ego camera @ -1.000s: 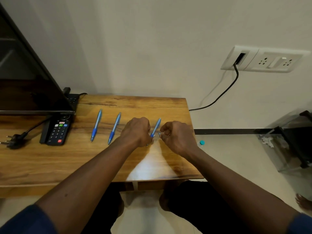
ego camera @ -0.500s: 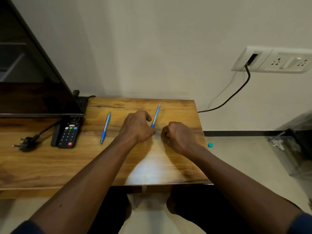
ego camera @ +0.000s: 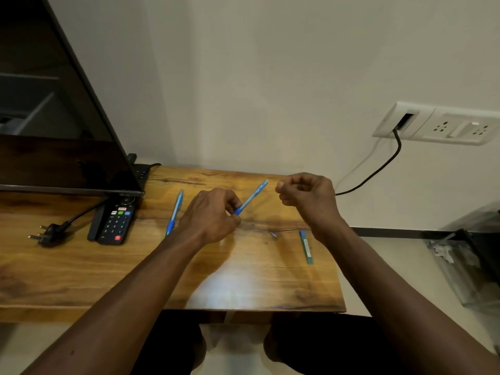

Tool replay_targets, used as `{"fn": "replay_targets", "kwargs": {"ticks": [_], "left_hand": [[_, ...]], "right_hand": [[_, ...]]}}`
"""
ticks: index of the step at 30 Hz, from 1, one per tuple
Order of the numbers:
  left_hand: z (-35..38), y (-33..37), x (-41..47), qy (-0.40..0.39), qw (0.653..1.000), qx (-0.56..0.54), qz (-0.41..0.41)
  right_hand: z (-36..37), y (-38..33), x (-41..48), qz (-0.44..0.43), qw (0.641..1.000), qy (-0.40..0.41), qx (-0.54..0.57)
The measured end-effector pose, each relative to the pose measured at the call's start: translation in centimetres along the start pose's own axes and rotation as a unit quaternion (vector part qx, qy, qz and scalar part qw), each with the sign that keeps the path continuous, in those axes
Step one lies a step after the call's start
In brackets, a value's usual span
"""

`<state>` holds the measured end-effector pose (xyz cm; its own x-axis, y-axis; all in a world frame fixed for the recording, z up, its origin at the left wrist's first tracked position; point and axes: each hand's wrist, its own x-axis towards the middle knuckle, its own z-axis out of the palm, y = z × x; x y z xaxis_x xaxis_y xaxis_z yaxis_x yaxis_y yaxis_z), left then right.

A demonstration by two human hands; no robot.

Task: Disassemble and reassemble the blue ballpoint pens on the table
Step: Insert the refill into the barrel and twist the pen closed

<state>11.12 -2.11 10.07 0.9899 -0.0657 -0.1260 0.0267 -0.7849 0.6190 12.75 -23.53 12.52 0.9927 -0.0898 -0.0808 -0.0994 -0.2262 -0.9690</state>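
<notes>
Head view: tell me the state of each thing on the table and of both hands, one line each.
left hand: grips the held pen's near end
held pen: gripped at one end, far end free
right hand: raised, fingers curled; contents unclear
second pen: lies on the table, looks assembled
small tip piece: loose on the table
green-blue part: loose on the table
plug: unplugged, on the table
remote: face up

The brown wooden table (ego camera: 81,280) gives free passage along its near edge. A flat black screen (ego camera: 54,117) and a black remote (ego camera: 116,224) block the left.
</notes>
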Motion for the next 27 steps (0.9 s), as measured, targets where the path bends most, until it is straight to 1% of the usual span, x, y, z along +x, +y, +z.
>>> {"fn": "replay_targets", "kwargs": {"ticks": [2,7,11,13,20,27], "left_hand": [[-0.4,0.2,0.0,0.004,1.0,0.009,0.017],[-0.8,0.9,0.0,0.014,0.998,0.043,0.041],[-0.5,1.0,0.3,0.012,0.998,0.047,0.043],[-0.4,0.9,0.4,0.012,0.998,0.045,0.046],[-0.3,0.9,0.6,0.014,0.997,0.042,0.061],[-0.4,1.1,0.8,0.03,0.991,0.107,0.078]], "right_hand": [[-0.4,-0.5,0.0,0.004,0.999,-0.002,0.05],[-0.4,-0.3,0.4,0.004,0.999,-0.023,0.043],[-0.6,-0.5,0.4,0.016,0.995,-0.055,0.084],[-0.7,-0.6,0.2,0.015,0.994,-0.065,0.087],[-1.0,-1.0,0.2,0.035,0.989,-0.054,0.131],[-1.3,-1.0,0.1,0.036,0.99,-0.074,0.114]]}}
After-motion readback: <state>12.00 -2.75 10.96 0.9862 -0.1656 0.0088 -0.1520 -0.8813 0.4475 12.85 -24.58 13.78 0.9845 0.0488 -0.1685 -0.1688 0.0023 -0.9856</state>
